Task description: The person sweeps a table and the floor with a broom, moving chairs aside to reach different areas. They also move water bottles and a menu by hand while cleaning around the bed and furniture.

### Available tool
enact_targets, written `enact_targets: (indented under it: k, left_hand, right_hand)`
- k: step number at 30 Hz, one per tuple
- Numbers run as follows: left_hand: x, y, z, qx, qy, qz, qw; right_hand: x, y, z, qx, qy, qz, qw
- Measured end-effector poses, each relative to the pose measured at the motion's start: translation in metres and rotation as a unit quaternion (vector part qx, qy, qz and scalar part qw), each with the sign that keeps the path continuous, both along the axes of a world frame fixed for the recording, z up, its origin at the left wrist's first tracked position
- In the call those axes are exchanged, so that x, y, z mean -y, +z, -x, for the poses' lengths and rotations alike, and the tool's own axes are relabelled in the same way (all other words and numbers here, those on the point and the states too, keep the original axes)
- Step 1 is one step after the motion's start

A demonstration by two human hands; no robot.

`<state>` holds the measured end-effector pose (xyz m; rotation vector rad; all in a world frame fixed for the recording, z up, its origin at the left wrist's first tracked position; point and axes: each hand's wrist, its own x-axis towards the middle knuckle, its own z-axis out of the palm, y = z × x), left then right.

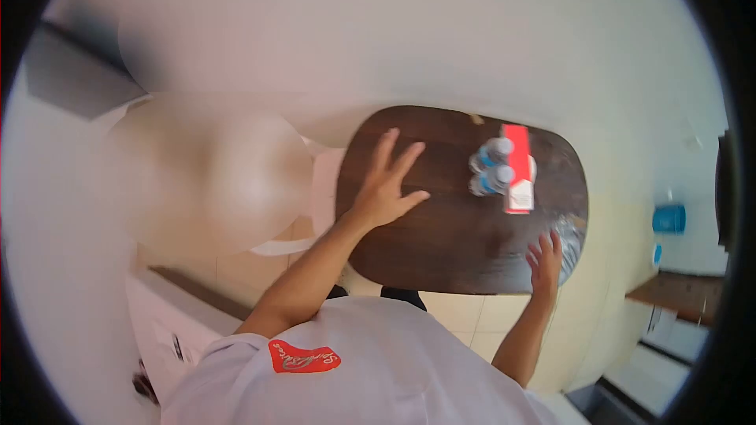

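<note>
Flat, left hand [383,193] fingers point away across the table [449,244].

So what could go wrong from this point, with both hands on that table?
1. The two bottles stand upright beside the red box. If the table gets jolted, they could tip.
2. The right hand rests at the near edge by something clear and shiny, too blurred to identify. A careless sweep might push it off.
3. The left hand lies flat, fingers spread, near the table's left edge; leaning hard there may tilt the top.
</note>
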<state>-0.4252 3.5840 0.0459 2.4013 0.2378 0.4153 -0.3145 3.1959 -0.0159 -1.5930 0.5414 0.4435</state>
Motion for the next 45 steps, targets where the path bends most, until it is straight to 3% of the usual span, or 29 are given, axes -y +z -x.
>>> enact_targets:
  k: [2,4,6,8,9,11,13,15,17,23,29,32,36,41,45]
  left_hand:
    - [-0.055,-0.016,0.073,0.010,0.170,-0.074,0.983]
    - [-0.119,-0.055,0.162,0.021,0.414,-0.082,0.907]
    - [-0.171,-0.068,0.243,-0.117,0.518,-0.142,0.835]
    - [-0.210,-0.114,0.298,-0.093,0.449,0.159,0.874]
    - [-0.225,-0.132,0.318,-0.076,0.399,0.310,0.860]
    - [-0.253,-0.170,0.344,-0.076,0.300,0.340,0.888]
    - [-0.266,-0.203,0.348,-0.040,0.263,0.401,0.876]
    - [-0.268,-0.188,0.351,-0.009,0.217,0.462,0.860]
    - [-0.270,-0.184,0.361,-0.112,0.228,0.401,0.880]
    - [-0.275,-0.179,0.364,-0.089,0.196,0.360,0.908]
    - [-0.283,-0.165,0.363,-0.079,0.202,0.374,0.902]
    - [-0.288,-0.190,0.355,-0.062,0.195,0.386,0.899]
    - [-0.297,-0.181,0.354,-0.091,0.189,0.348,0.914]
    - [-0.304,-0.190,0.349,-0.096,0.235,0.333,0.908]
    - [-0.359,-0.195,0.337,-0.043,0.288,0.290,0.912]
  right_hand:
    - [0.005,-0.007,0.034,-0.036,-0.019,0.028,0.999]
    - [-0.006,-0.007,0.065,-0.055,0.000,0.046,0.997]
    - [-0.034,0.003,0.095,-0.064,0.022,0.062,0.996]
    - [-0.059,0.002,0.123,-0.060,0.063,0.058,0.994]
    - [-0.072,0.003,0.139,-0.060,0.083,0.061,0.993]
    - [-0.096,0.011,0.181,-0.062,0.108,0.067,0.990]
    - [-0.119,0.015,0.212,-0.071,0.135,0.081,0.985]
    - [-0.142,0.024,0.248,-0.095,0.177,0.109,0.973]
    - [-0.164,0.028,0.284,-0.144,0.213,0.156,0.954]
    - [-0.192,0.038,0.315,-0.157,0.241,0.170,0.943]
    - [-0.177,0.036,0.324,-0.139,0.221,0.165,0.951]
    - [-0.180,0.036,0.334,-0.163,0.197,0.186,0.949]
    - [-0.174,0.020,0.336,-0.197,0.217,0.181,0.939]
    - [-0.184,0.015,0.331,-0.193,0.235,0.170,0.937]
    - [-0.187,0.020,0.329,-0.189,0.233,0.159,0.941]
